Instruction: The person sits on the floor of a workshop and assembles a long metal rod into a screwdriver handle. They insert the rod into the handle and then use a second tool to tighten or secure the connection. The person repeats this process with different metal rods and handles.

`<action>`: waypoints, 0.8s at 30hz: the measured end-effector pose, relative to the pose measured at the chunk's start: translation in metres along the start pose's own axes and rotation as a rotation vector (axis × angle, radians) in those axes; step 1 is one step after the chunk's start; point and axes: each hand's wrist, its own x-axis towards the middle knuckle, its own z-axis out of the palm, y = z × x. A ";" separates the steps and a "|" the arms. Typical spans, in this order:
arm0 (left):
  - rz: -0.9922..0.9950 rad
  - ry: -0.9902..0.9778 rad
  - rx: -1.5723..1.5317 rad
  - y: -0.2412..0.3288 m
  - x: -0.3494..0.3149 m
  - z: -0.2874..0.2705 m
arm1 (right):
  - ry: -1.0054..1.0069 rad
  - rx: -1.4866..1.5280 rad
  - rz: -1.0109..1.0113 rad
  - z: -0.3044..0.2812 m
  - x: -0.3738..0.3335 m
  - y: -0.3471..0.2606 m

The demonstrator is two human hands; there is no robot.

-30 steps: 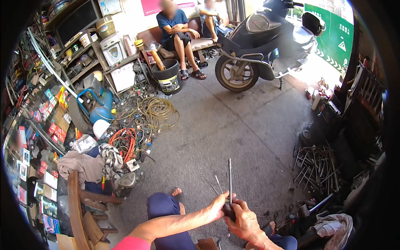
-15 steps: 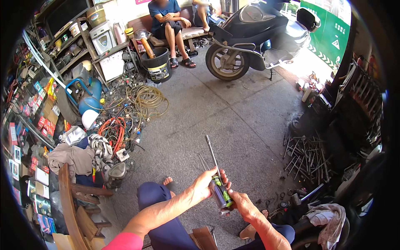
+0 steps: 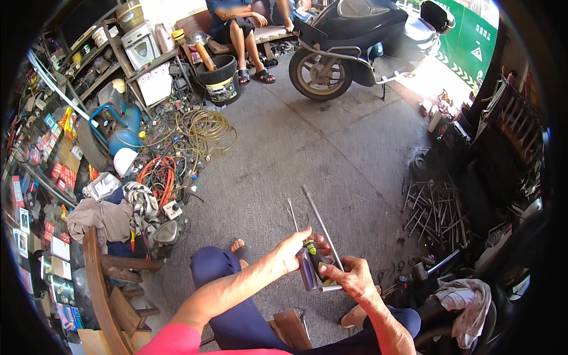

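Observation:
Out in front of my knees, my left hand [image 3: 290,251] is closed around two screwdrivers. One has a dark purple-brown see-through handle [image 3: 307,271]; the other has a black and green handle [image 3: 314,253]. A thin shaft [image 3: 294,216] points away past my left fingers. My right hand [image 3: 357,278] grips a T-handle wrench near its lower end. Its long metal rod [image 3: 322,228] slants up and away, and its short crossbar [image 3: 331,289] sits below the screwdriver handles. The fingers of both hands nearly meet, so part of the tools is hidden.
To the right lies a pile of metal tools [image 3: 435,213], with a rag [image 3: 464,310] nearer me. A scooter [image 3: 355,47] stands ahead. Two seated people [image 3: 251,35] are beyond a black bucket [image 3: 219,80]. Coiled hose [image 3: 207,133] and a wooden chair [image 3: 97,284] are at left.
The metal rod has come apart from the screwdrivers and shifted right, with my right hand now on it. My left hand keeps the screwdrivers. The view has tilted slightly down.

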 end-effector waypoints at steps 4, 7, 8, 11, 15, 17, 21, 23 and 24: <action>0.017 0.109 0.051 0.001 -0.005 0.002 | 0.135 -0.025 -0.148 -0.007 -0.005 -0.008; 0.002 0.157 0.083 0.004 -0.009 0.010 | 0.192 -0.151 -0.272 -0.015 -0.010 -0.010; -0.009 0.151 0.118 0.005 -0.011 0.012 | 0.188 -0.225 -0.293 -0.019 -0.012 -0.011; 0.012 0.100 0.148 0.010 -0.011 0.009 | 0.222 -0.543 -0.380 -0.025 -0.013 -0.007; 0.150 0.053 0.166 0.016 -0.017 0.011 | 0.239 -0.926 -0.362 -0.025 -0.008 0.024; 0.171 0.025 0.150 0.019 -0.023 0.013 | 0.208 -1.087 -0.341 -0.026 -0.007 0.034; 0.103 0.030 0.154 0.019 -0.017 0.006 | 0.090 -1.202 -0.287 -0.029 -0.006 0.044; 0.099 0.011 0.205 0.017 -0.015 0.005 | 0.155 -1.139 -0.353 -0.030 -0.008 0.040; 0.093 0.009 0.244 0.015 -0.017 0.005 | 0.177 -1.108 -0.368 -0.030 -0.010 0.037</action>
